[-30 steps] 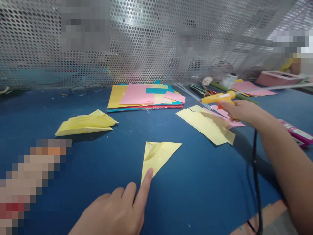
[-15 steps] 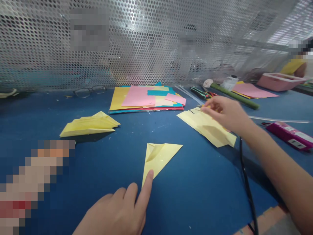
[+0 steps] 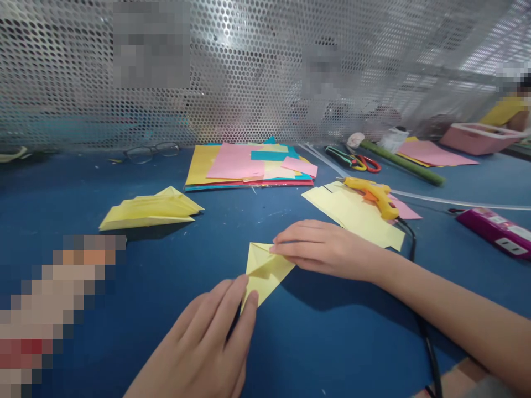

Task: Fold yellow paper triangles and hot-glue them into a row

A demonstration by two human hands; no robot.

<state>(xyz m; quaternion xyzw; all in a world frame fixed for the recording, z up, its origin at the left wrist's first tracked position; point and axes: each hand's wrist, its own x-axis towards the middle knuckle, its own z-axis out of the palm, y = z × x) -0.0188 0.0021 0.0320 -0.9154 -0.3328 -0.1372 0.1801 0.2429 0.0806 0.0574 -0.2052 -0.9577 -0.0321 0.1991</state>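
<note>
A folded yellow paper triangle (image 3: 271, 279) lies on the blue table between my hands. My left hand (image 3: 207, 326) has its thumb and index finger on the paper's lower left corner. My right hand (image 3: 323, 246) holds the upper right part, its fingers together over the corner; its thumb is hidden. A loose flap stands up a little near the paper's left side. Beyond my right hand, a yellow glue gun (image 3: 373, 193) rests on pale yellow paper sheets (image 3: 344, 207), touched by neither hand.
Folded yellow paper pieces (image 3: 151, 210) lie at left, beside a pixelated patch. Coloured paper (image 3: 232, 163) is stacked at the back. Scissors (image 3: 367, 164), a green stem (image 3: 402, 160), a pink basket (image 3: 477, 138) and a purple power strip (image 3: 495, 232) are at right. A black cord (image 3: 429, 354) runs towards me.
My right hand has let go of the glue gun on the pale sheets and come left and nearer to the triangle. More of my left hand's fingers now touch the paper.
</note>
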